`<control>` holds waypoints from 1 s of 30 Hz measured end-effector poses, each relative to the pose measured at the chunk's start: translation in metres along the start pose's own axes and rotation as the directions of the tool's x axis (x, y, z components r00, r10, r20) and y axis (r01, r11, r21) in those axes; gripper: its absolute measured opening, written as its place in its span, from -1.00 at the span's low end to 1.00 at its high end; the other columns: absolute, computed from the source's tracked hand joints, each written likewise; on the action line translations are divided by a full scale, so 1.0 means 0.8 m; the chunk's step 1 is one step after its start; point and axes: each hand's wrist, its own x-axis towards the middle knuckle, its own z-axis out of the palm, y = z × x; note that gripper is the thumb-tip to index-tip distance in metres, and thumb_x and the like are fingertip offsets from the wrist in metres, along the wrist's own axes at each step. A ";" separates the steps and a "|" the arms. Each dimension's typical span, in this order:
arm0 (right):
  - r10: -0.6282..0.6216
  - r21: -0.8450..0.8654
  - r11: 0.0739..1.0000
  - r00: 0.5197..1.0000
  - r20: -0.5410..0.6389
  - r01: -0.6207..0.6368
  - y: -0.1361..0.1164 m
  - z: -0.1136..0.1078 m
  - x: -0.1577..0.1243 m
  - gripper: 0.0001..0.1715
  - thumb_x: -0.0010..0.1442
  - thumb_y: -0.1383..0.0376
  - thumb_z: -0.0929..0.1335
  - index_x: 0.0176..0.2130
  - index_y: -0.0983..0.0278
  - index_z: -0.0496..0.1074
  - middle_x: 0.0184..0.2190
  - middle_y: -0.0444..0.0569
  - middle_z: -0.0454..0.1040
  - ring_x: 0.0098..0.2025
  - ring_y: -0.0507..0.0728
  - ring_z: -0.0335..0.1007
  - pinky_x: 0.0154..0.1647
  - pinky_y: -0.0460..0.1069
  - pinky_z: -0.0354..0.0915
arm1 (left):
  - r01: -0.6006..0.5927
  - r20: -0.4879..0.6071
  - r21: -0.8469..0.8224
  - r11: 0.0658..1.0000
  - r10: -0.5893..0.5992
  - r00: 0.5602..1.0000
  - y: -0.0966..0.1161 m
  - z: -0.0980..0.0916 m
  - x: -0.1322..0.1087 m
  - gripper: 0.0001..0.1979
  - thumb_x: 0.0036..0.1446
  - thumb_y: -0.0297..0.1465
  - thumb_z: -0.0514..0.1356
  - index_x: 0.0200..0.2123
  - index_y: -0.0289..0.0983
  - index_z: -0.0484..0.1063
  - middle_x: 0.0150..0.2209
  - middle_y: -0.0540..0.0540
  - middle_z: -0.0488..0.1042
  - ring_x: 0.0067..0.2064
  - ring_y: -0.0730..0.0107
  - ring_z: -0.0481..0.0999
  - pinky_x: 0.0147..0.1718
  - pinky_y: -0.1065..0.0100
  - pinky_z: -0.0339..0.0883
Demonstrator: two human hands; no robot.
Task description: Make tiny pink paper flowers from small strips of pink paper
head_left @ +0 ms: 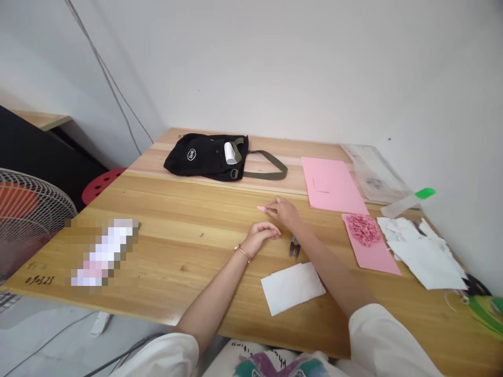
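Observation:
My right hand (286, 213) pinches a small piece of pink paper (261, 208) between its fingertips, a little above the table. Just left of it and nearer to me, my left hand (257, 236) is curled closed, thumb against the fingers; whether anything small is inside is hidden. Under my right forearm lies a cutting tool like pliers (294, 248), its dark jaws toward me and its handles mostly covered. A folded white paper (293, 289) rests closer to the table's front edge, beside that forearm.
Pink sheets (334, 188) lie at the back right. Nearer, pink shreds (365, 230) sit on a pink card (379, 262), beside crumpled white paper (428, 256) and a green-capped clear object (408, 203). A black bag (204, 157) lies at the back; a blurred object (106, 254) is left.

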 end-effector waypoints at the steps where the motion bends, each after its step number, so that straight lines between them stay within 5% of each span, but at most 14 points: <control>1: -0.008 -0.004 1.000 1.000 0.003 0.008 0.001 0.000 -0.002 -0.70 0.14 0.16 0.24 -0.23 0.15 0.50 -0.35 -0.01 0.38 -0.30 0.08 0.30 -0.41 -0.08 0.13 | 0.001 -0.003 -0.004 1.000 -0.001 1.000 0.000 0.000 0.000 -0.88 -0.21 -0.42 0.18 -0.57 -0.36 0.46 -0.55 -0.09 0.44 -0.47 0.44 0.35 -0.38 0.38 0.19; 10: -0.030 -0.103 0.994 0.999 0.035 0.034 0.003 -0.011 -0.005 -0.71 0.17 0.28 0.20 -0.23 0.22 0.48 -0.33 0.03 0.39 -0.27 0.12 0.28 -0.39 -0.05 0.09 | 0.020 -0.016 -0.013 1.000 -0.020 1.000 0.001 0.001 0.001 -0.88 -0.23 -0.41 0.23 -0.58 -0.37 0.46 -0.55 -0.08 0.44 -0.48 0.47 0.34 -0.39 0.39 0.20; 18: -0.088 0.040 0.996 0.994 0.063 0.086 -0.009 0.001 0.016 -0.69 0.17 0.20 0.20 -0.24 0.22 0.48 -0.37 0.00 0.38 -0.32 0.09 0.27 -0.40 -0.07 0.11 | 0.023 -0.021 -0.013 1.000 -0.023 1.000 -0.001 0.000 0.002 -0.88 -0.23 -0.41 0.23 -0.57 -0.37 0.46 -0.56 -0.07 0.44 -0.48 0.47 0.35 -0.40 0.41 0.21; 30: -0.138 0.314 0.941 0.990 0.018 0.126 0.014 0.015 0.047 -0.79 -0.01 0.22 0.37 -0.32 0.22 0.53 -0.43 -0.03 0.40 -0.34 0.06 0.26 -0.29 -0.06 0.18 | 0.030 -0.043 -0.045 0.999 -0.032 0.999 0.000 0.002 0.001 -0.90 -0.24 -0.42 0.23 -0.59 -0.36 0.45 -0.55 -0.07 0.45 -0.48 0.47 0.35 -0.39 0.39 0.20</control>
